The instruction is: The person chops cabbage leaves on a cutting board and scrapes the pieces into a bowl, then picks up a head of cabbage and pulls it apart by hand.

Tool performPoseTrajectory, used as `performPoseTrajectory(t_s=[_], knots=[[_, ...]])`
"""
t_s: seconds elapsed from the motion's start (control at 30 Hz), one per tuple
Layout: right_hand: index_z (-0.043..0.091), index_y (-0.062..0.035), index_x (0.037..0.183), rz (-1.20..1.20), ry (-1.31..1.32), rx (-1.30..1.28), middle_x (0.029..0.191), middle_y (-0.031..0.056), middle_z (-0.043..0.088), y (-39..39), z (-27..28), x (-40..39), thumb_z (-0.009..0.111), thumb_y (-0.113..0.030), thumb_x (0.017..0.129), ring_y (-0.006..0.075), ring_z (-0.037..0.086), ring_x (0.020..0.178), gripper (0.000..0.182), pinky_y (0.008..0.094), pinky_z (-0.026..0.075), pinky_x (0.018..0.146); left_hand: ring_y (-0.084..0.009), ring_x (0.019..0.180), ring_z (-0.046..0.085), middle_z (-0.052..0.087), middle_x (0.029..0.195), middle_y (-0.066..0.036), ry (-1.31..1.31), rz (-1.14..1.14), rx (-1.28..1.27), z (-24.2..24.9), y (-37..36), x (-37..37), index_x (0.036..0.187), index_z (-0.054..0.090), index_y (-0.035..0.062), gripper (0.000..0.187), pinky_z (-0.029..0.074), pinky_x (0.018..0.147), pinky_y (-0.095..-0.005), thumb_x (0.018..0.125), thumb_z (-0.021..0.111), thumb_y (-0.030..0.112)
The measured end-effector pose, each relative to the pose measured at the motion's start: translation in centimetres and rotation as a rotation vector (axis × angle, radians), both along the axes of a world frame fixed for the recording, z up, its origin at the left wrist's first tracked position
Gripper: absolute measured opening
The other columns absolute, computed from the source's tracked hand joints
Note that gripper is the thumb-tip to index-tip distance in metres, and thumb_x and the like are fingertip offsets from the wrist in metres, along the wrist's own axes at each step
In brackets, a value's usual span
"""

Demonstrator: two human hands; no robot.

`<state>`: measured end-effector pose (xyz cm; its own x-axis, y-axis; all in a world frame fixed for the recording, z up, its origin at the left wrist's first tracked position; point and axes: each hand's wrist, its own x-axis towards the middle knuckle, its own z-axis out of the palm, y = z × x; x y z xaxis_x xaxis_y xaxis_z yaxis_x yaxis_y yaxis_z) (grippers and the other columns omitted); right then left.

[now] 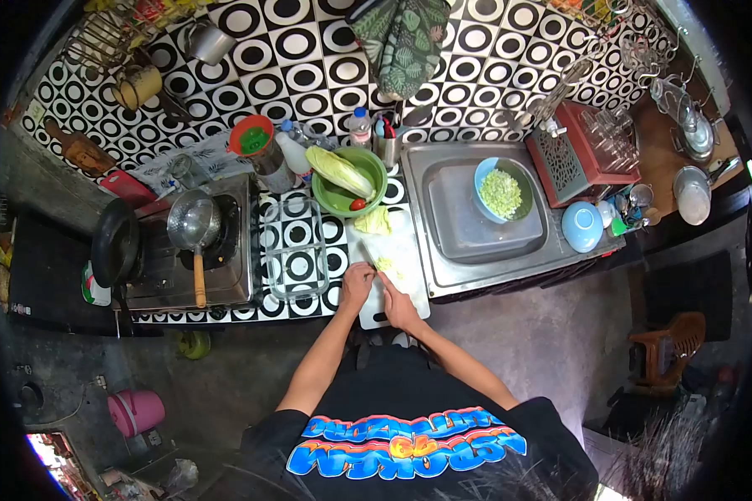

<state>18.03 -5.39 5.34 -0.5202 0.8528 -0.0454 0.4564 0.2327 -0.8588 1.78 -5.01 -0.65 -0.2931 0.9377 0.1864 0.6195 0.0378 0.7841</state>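
A white cutting board (407,288) lies on the tiled counter, with a small heap of chopped pale cabbage (389,265) and a loose leaf (374,222) at its far end. My right hand (399,310) is closed round the handle of a knife (366,252), whose blade points away and to the left. Beside the blade is my left hand (358,280), its fingers curled together at the board's left edge; what they hold, if anything, is hidden. Behind the board, a green bowl (379,171) holds a cabbage (340,173) and a small red item (358,204).
Right of the board is a sink (443,265) containing a blue bowl (482,177) of chopped cabbage (500,194). To the left are a glass container (296,294) and a stove (154,288) with a strainer pan (194,219). Bottles (360,128) stand behind.
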Motion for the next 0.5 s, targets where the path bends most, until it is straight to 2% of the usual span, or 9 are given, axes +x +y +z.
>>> performPoseTrajectory(t_s=[0.2,0.3,0.4,0.5], knots=[[0.034,-0.0196,0.156,0.042,-0.082,-0.06,0.077,0.0341,0.063,1.2,0.8,0.0,0.043,-0.012,0.102,0.0538,0.062,0.074,0.056,0.0574,0.047,0.069,-0.0325,0.102,0.068,0.074,0.095,-0.016,-0.041,0.027,0.047,-0.6,-0.4,0.0,0.085,0.076,0.0028,0.011,0.053,0.093,-0.0411,0.077,0.07,0.001],[0.034,-0.019,0.156,0.041,-0.108,-0.089,0.084,0.0346,0.065,0.4,1.1,0.6,0.043,-0.011,0.102,0.0544,0.063,0.079,0.056,0.0559,0.049,0.072,-0.033,0.1,0.068,0.074,0.094,-0.015,-0.074,0.062,0.082,-1.1,-0.3,0.5,0.086,0.076,0.0036,0.01,0.053,0.092,-0.041,0.077,0.072,0.002],[0.034,-0.0189,0.156,0.02,-0.1,-0.044,0.094,0.0348,0.066,-0.7,-0.6,1.2,0.044,-0.011,0.102,0.0519,0.066,0.085,0.056,0.0529,0.051,0.079,-0.0337,0.098,0.069,0.074,0.093,-0.015,-0.105,0.095,0.084,-1.0,-0.3,0.5,0.085,0.076,0.0045,0.01,0.053,0.09,-0.041,0.076,0.075,0.004],[0.035,-0.0185,0.156,0.005,-0.047,-0.155,0.115,0.0341,0.065,-0.1,-0.4,2.2,0.043,-0.012,0.103,0.0471,0.066,0.105,0.055,0.0464,0.052,0.092,-0.0342,0.096,0.069,0.074,0.092,-0.015,-0.117,0.091,0.059,-0.7,-0.1,0.2,0.085,0.076,0.0053,0.01,0.053,0.088,-0.0413,0.075,0.077,0.006]])
